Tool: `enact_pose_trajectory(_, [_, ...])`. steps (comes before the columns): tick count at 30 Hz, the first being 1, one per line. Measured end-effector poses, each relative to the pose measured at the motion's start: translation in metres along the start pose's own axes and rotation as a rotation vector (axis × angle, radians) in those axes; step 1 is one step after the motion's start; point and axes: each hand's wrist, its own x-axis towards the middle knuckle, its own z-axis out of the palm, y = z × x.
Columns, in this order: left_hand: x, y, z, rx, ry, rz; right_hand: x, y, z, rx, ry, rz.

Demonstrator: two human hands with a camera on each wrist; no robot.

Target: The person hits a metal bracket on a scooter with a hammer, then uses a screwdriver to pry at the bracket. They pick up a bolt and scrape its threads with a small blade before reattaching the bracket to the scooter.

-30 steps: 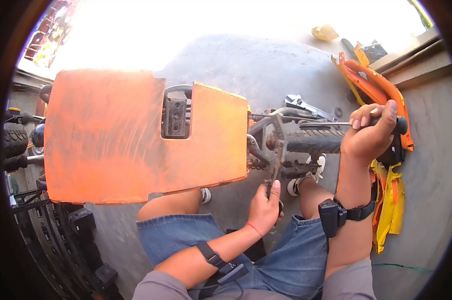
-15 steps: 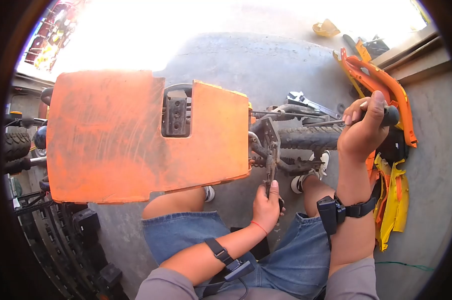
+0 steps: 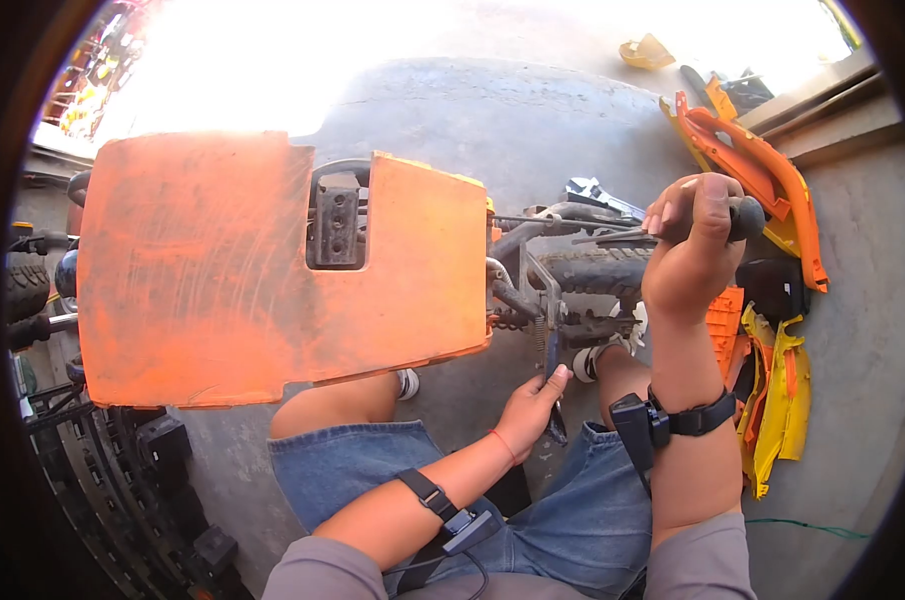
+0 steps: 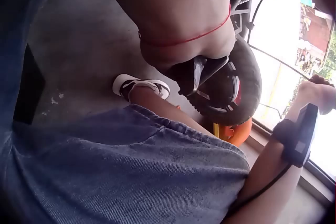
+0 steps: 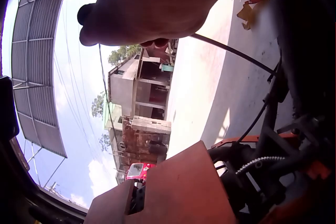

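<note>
My right hand (image 3: 695, 245) is raised at the right of the head view and grips a screwdriver (image 3: 746, 217) by its dark handle. The thin shaft points left across a bare frame with a black tyre (image 3: 603, 272). Low in the middle, my left hand (image 3: 529, 415) holds a dark metal bar-like piece (image 3: 557, 428), its thumb laid along it. That piece stands right below a metal bracket (image 3: 547, 290) with a spring, beside a large orange body panel (image 3: 203, 270). In the left wrist view, the left fingers are mostly hidden. Cannot tell what kind of piece they hold.
An adjustable wrench (image 3: 603, 197) lies behind the tyre. Orange panels (image 3: 763, 170) and a yellow panel (image 3: 785, 400) rest on the floor at the right. Black parts (image 3: 163, 440) stand at the left. The person's knees and shoes (image 3: 588, 360) are under the frame.
My right hand has moved left with the screwdriver. The left hand stays low by the bracket, its fingers shifted slightly on the dark piece. The head view has swung a little.
</note>
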Motion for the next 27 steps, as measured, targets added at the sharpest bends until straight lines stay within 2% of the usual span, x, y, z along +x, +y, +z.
enact_pose_trajectory(4, [0.001,-0.001,-0.001,0.065,0.015,0.018,-0.006,-0.005,0.006,0.037,-0.055,0.036])
enact_pose_trajectory(10, [0.000,0.002,0.001,0.027,0.078,-0.051,-0.011,-0.015,0.007,0.113,-0.121,0.055])
enact_pose_trajectory(15, [0.003,0.001,-0.012,0.336,0.202,-0.032,-0.011,-0.015,0.004,0.112,-0.168,0.061])
enact_pose_trajectory(22, [0.004,-0.007,-0.007,0.232,0.195,-0.036,-0.013,-0.030,0.006,0.190,-0.323,0.048])
enact_pose_trajectory(25, [0.006,-0.007,-0.009,0.380,0.209,0.063,-0.013,-0.034,0.005,0.179,-0.378,0.056])
enact_pose_trajectory(27, [0.000,0.007,-0.007,0.644,0.257,0.101,-0.015,-0.038,0.008,0.186,-0.411,0.054])
